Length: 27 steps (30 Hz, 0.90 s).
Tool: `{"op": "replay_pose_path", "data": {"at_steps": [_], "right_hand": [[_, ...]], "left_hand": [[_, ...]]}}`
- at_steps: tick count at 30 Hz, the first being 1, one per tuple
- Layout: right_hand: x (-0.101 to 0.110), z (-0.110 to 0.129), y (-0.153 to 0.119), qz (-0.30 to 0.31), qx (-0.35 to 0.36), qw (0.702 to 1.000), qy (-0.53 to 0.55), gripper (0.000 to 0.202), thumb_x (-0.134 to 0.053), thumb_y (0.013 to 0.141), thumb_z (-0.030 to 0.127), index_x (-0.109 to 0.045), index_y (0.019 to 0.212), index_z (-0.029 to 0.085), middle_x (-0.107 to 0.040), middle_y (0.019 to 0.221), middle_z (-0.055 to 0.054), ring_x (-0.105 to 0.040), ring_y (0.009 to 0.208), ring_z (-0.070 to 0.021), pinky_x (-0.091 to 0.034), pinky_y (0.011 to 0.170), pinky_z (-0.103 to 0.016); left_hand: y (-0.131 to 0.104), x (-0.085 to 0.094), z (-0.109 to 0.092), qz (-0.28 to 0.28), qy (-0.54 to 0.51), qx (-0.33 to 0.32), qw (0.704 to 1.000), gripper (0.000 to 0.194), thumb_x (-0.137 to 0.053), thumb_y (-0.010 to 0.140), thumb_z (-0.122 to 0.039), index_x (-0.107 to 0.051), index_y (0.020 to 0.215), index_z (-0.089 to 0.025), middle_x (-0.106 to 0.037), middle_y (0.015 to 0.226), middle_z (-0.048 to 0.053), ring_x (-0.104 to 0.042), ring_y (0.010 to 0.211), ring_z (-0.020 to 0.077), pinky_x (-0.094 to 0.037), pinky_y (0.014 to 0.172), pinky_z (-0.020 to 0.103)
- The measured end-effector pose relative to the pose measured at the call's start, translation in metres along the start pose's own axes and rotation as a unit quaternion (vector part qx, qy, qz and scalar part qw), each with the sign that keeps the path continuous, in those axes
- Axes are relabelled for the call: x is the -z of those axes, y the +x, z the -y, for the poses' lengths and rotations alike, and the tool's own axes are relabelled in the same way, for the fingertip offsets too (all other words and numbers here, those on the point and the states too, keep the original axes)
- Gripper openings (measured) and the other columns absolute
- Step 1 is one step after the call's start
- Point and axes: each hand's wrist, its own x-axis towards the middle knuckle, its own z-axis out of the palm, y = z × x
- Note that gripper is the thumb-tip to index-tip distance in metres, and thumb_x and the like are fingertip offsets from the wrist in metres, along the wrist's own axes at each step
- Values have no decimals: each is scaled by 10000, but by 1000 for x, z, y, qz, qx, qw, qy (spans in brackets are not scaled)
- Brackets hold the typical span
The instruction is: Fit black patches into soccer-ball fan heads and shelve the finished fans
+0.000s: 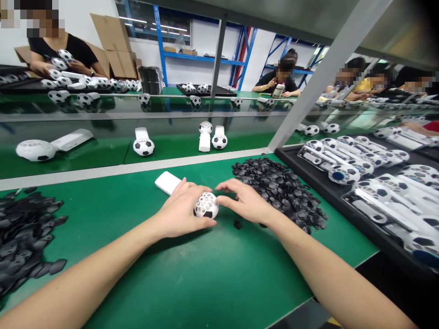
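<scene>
My left hand [181,205] is wrapped round a white device with a soccer-ball head [206,204], held low over the green bench. The device's white flat handle [167,182] sticks out beyond my fingers to the upper left. On the head some panels are black, and white openwork covers its top. My right hand [245,198] is at the head's right side, thumb and forefinger apart, the thumb tip at or very near the ball; nothing shows between them. A small black piece [238,224] lies on the bench below it. A pile of black pieces [274,187] spreads just beyond my right hand.
Another heap of black pieces [24,237] lies at left. A black tray [329,201] of soccer-ball devices stands at right. Across the ledge, a green conveyor [171,137] carries several devices. A slanted grey post [308,77] rises at its edge. Co-workers sit beyond, one person [65,50] holding ball devices.
</scene>
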Motion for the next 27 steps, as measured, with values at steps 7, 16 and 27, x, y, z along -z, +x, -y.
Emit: {"op": "replay_pose_path", "data": {"at_steps": [7, 16, 27], "right_hand": [[21, -8, -5, 42, -138, 959, -244, 165, -645, 743, 341, -571, 821, 216, -617, 779, -22, -567, 696, -189, -369, 540, -261], [15, -6, -5, -36, -33, 994, -95, 36, -539, 826, 238, -572, 817, 224, -558, 640, 38, -508, 572, -115, -366, 550, -223], [5, -4, -4, 48, -91, 972, 209, 220, -634, 724, 238, -565, 914, 150, -601, 732, -5, -564, 653, -121, -453, 592, -231]], "left_hand": [[-1, -1, -1, 7, 7, 5, 1000, 614, -614, 632, -561, -490, 1109, -194, -541, 1119, 90, -354, 1194, 303, -55, 1069, 544], [-10, -14, -14, -25, -11, 72, 997, 510, -617, 664, -380, -465, 1125, -225, -404, 1297, 96, -122, 1302, 356, -200, 1016, 586], [-5, -3, 0, 34, -103, -24, 994, 489, -615, 624, -220, -473, 1092, -239, -460, 1239, 56, -106, 1335, 280, -224, 1059, 482]]}}
